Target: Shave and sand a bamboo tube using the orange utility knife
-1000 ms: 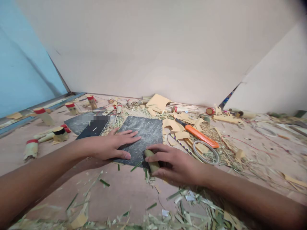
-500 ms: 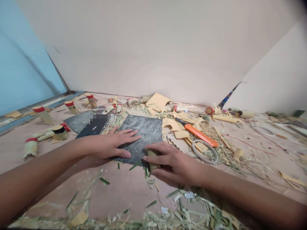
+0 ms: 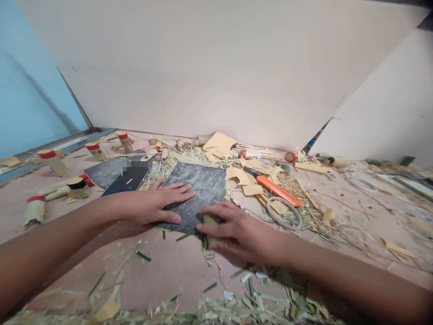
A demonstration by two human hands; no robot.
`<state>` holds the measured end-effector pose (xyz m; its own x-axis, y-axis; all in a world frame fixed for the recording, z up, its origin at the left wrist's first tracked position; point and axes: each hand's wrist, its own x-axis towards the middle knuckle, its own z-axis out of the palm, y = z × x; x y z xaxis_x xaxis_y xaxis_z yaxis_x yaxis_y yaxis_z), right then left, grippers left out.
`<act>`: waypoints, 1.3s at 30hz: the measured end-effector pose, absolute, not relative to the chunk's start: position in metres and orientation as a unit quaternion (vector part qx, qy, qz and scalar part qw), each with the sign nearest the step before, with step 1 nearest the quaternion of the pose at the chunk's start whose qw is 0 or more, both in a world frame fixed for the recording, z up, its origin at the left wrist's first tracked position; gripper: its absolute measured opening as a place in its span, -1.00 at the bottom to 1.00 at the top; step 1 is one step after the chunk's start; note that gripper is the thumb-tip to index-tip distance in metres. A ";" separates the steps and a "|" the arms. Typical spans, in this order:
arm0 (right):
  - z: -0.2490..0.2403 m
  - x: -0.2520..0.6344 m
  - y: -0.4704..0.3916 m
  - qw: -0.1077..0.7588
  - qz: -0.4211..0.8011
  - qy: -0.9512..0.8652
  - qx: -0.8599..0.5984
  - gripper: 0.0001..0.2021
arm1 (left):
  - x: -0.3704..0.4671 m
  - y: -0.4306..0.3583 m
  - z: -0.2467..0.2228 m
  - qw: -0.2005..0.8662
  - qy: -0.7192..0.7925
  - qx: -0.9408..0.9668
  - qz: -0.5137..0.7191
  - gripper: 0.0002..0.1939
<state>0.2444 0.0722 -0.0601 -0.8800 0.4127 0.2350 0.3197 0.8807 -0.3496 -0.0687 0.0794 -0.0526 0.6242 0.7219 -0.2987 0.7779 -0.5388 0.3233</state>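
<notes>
A dark grey speckled sheet (image 3: 199,180) lies flat on the floor in front of me. My left hand (image 3: 162,203) is spread over its left part, fingers apart and palm down, holding nothing. At the sheet's lower right, my right hand (image 3: 233,230) is wrapped round a short greenish bamboo piece (image 3: 209,221), which rests against the sheet's edge. Its far side is partly hidden by the fingers.
An orange cutter (image 3: 279,190) and a tape ring (image 3: 284,213) lie right of the sheet. Bamboo tubes with red ends (image 3: 34,211) stand at the left. Plant shavings (image 3: 250,304) and yellow paper scraps (image 3: 219,144) are scattered about. A dark flat piece (image 3: 128,180) lies left.
The view has shifted slightly, so most things sit a little further left. My right hand and the bamboo piece have moved slightly left over the sheet; my left hand stays on it.
</notes>
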 end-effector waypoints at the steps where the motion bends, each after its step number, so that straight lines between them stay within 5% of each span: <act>1: -0.061 0.244 0.072 0.147 0.159 -0.960 -0.180 -0.62 | -0.068 0.079 -0.052 0.216 0.429 0.874 -0.069 -0.22; 5: -0.064 0.244 0.072 0.190 0.117 -0.932 -0.285 -0.65 | -0.066 0.078 -0.051 0.211 0.435 0.872 -0.079 -0.22; 8: -0.066 0.243 0.073 0.162 0.146 -0.959 -0.183 -0.60 | -0.067 0.078 -0.052 0.211 0.428 0.876 -0.068 -0.22; 20: -0.069 0.241 0.077 0.205 0.098 -0.935 -0.272 -0.67 | -0.064 0.077 -0.050 0.219 0.440 0.868 -0.072 -0.23; 24: -0.067 0.247 0.078 0.162 0.137 -0.962 -0.172 -0.62 | -0.064 0.077 -0.049 0.219 0.437 0.869 -0.068 -0.23; 27: -0.063 0.251 0.080 0.190 0.116 -0.936 -0.274 -0.68 | -0.065 0.076 -0.049 0.219 0.439 0.868 -0.074 -0.24; 31: -0.059 0.250 0.078 0.130 0.158 -0.969 -0.141 -0.61 | -0.065 0.076 -0.048 0.215 0.430 0.874 -0.075 -0.24; 35: -0.060 0.248 0.079 0.164 0.133 -0.943 -0.259 -0.66 | -0.065 0.076 -0.047 0.213 0.431 0.873 -0.078 -0.24; 39: -0.064 0.252 0.085 0.131 0.151 -0.968 -0.154 -0.61 | -0.066 0.076 -0.048 0.213 0.426 0.876 -0.079 -0.24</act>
<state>0.2518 0.0854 -0.0636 -0.9187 0.3365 0.2066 0.2579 0.9075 -0.3316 -0.0656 0.0764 -0.0477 0.6243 0.7128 -0.3197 0.7799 -0.5456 0.3066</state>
